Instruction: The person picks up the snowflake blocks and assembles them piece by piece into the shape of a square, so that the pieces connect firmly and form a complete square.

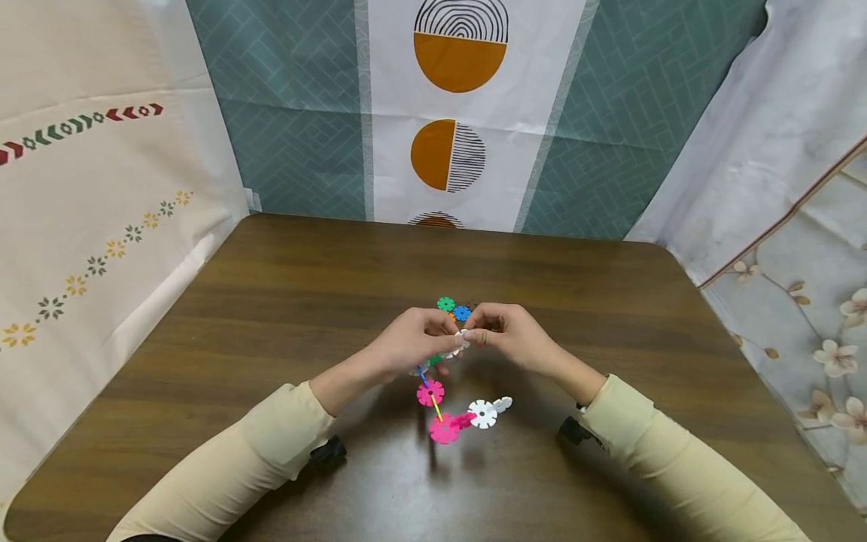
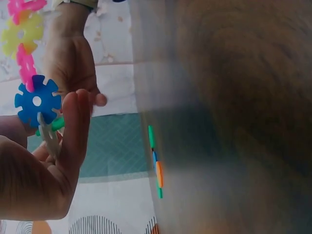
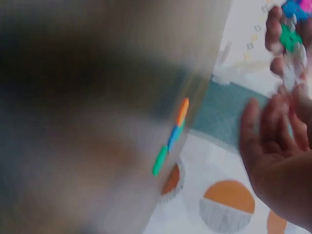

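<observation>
Above the middle of the table, my left hand [image 1: 409,345] and right hand [image 1: 512,336] meet at the fingertips. Between them are white notched plastic discs [image 1: 452,352], which the left thumb and fingers pinch from one side and the right thumb and fingers from the other. Partly behind the left hand runs a chain of interlocked discs, with a green disc [image 3: 290,39], a blue disc [image 2: 39,87] and a yellow disc [image 2: 14,35]. Its lower part shows a pink disc [image 1: 444,429] and a white disc [image 1: 483,414]. Fingers hide where the white pieces join.
Just beyond the hands, a green disc [image 1: 445,303] and a blue disc [image 1: 461,313] lie on the brown wooden table [image 1: 325,271], with an orange disc [image 3: 183,111] beside them. Patterned cloths [image 1: 291,113] hang at the table's back and sides.
</observation>
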Demonstrator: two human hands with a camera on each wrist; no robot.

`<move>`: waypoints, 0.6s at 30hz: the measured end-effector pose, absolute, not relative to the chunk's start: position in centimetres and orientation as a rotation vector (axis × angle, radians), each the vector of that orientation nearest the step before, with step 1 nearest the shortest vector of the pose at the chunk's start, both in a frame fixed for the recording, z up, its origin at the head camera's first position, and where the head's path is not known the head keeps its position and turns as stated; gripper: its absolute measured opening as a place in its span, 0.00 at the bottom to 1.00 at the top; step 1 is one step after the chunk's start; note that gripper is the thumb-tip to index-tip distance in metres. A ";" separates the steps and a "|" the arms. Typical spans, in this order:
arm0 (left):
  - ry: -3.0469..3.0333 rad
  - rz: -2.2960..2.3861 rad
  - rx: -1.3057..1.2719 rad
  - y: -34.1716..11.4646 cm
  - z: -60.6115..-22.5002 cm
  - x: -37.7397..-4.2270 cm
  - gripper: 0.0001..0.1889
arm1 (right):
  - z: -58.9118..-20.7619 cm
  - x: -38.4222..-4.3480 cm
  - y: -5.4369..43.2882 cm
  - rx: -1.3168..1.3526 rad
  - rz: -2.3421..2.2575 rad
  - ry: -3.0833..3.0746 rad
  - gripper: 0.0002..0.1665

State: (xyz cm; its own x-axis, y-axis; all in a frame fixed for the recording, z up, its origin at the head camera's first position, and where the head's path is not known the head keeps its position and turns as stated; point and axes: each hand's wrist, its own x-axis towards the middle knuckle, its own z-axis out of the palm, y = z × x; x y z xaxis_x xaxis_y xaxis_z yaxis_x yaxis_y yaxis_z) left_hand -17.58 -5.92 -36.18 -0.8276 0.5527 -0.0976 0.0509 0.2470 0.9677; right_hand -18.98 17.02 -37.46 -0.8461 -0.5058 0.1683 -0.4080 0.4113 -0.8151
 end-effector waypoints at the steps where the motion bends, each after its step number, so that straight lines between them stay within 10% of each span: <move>1: 2.122 1.608 0.538 -6.0 -36.1 -17.6 0.07 | -37.4 -19.3 17.3 -0.805 -1.377 2.564 0.03; 13: 2.145 1.594 0.484 -7.4 -36.3 -17.5 0.07 | -39.6 -21.6 19.3 -0.821 -0.219 2.953 0.23; 18: 2.141 1.593 0.483 -7.4 -36.2 -17.5 0.06 | -39.5 -21.1 19.1 -0.889 -0.273 2.987 0.14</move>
State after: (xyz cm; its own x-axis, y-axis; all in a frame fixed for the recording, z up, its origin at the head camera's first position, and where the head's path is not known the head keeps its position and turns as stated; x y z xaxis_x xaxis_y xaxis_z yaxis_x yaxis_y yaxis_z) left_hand -17.47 -7.42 -36.15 -0.8484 0.5132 -0.1295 0.0234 0.2808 0.9595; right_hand -21.08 19.12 -39.45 -0.8383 -0.5439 0.0372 -0.5416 0.8231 -0.1705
